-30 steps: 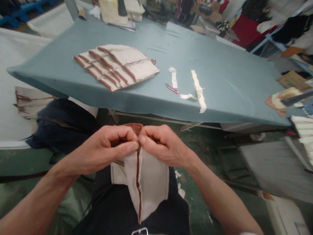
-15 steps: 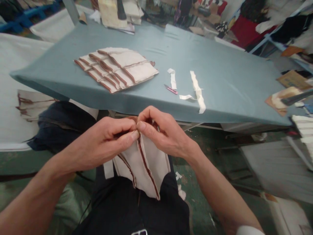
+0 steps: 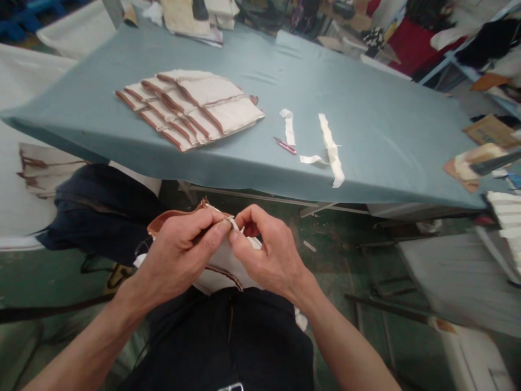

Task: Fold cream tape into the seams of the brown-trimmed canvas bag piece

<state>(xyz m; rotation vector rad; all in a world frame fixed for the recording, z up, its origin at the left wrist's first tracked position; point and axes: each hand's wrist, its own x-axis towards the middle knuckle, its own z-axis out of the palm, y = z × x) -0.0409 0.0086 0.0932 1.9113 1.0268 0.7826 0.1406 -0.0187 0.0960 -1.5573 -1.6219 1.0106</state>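
Note:
Over my lap, a cream fabric piece with brown edging [image 3: 226,267] hangs from both hands. My left hand [image 3: 185,244] is closed, pinching its upper edge between thumb and forefinger. Close beside it, my right hand [image 3: 266,247] is closed too, its thumb and fingertips gripping the same edge. A small white strip end [image 3: 234,224] shows between the two sets of fingertips. Brown trim [image 3: 171,217] curves up behind my left hand. The fingers cover the exact spot being held.
On the blue-green table [image 3: 366,119] lies a fanned stack of similar cream pieces [image 3: 191,108]. Right of it are small pink-handled thread snips [image 3: 286,145] and white strips [image 3: 331,152]. A dark blue cloth [image 3: 97,206] lies at left; a metal frame [image 3: 391,309] stands at right.
The fabric piece has been turned and lifted, so less of it hangs down and brown trim now shows at left. Both hands stay pinched together, slightly lower in view.

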